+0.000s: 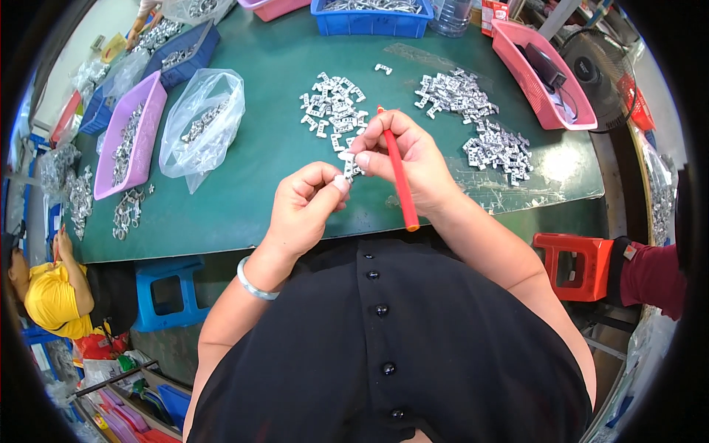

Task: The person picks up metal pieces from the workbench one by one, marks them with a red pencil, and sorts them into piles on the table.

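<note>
Near the table's front edge, my two hands meet at one small silver metal piece (350,164). My left hand (303,207) is closed, pinching the piece between thumb and forefinger. Also closed, my right hand (413,159) has its thumb and forefinger at the same piece, while a long red pen-like stick (399,177) with an orange end rests through its fingers, slanting toward me. Just beyond my hands lies a loose pile of similar silver pieces (334,102). To the right are two more piles, a farther pile (458,94) and a nearer pile (498,150).
On the green table's left stand a clear plastic bag (201,133) of metal parts and a pink basket (151,136). A blue tray (371,22) is at the back; a pink basket (532,85) and a fan (591,70) stand right. A person in yellow (55,303) is at far left.
</note>
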### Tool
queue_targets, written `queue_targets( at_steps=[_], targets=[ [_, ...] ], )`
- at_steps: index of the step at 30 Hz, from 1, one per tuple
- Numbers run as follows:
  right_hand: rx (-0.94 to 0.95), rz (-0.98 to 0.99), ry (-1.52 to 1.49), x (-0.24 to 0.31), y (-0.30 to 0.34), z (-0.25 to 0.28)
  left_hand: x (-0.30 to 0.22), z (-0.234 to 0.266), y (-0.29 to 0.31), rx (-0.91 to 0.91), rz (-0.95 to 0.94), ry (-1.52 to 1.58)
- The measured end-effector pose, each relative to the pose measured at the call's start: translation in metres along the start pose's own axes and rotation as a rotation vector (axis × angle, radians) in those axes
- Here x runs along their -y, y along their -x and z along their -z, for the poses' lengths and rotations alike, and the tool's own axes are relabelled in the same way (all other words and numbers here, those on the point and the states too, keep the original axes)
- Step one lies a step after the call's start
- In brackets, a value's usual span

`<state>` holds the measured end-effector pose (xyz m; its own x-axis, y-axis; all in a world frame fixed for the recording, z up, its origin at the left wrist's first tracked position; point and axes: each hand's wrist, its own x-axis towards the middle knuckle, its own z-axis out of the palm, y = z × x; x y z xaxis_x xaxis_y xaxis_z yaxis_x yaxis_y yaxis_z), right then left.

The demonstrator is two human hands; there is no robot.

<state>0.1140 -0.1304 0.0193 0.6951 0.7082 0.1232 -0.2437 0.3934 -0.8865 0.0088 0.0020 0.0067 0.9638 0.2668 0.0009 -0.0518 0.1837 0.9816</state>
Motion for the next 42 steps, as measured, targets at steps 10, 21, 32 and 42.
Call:
queue_targets(
  at_steps=[10,21,32,42],
  targets=[
    [0.052,-0.029,0.051,0.006,0.006,0.006,-0.005,0.004,0.0,0.062,0.022,-0.072],
    [-0.003,-0.094,0.001,0.001,0.011,0.007,0.002,0.005,0.001,0.005,0.014,0.024],
    [-0.002,0.033,0.13,0.001,0.015,-0.001,0.005,0.003,0.0,-0.041,-0.013,0.052],
    [0.065,0.218,0.401,0.001,0.019,-0.008,0.005,0.0,0.0,-0.041,-0.024,0.09]
  ],
)
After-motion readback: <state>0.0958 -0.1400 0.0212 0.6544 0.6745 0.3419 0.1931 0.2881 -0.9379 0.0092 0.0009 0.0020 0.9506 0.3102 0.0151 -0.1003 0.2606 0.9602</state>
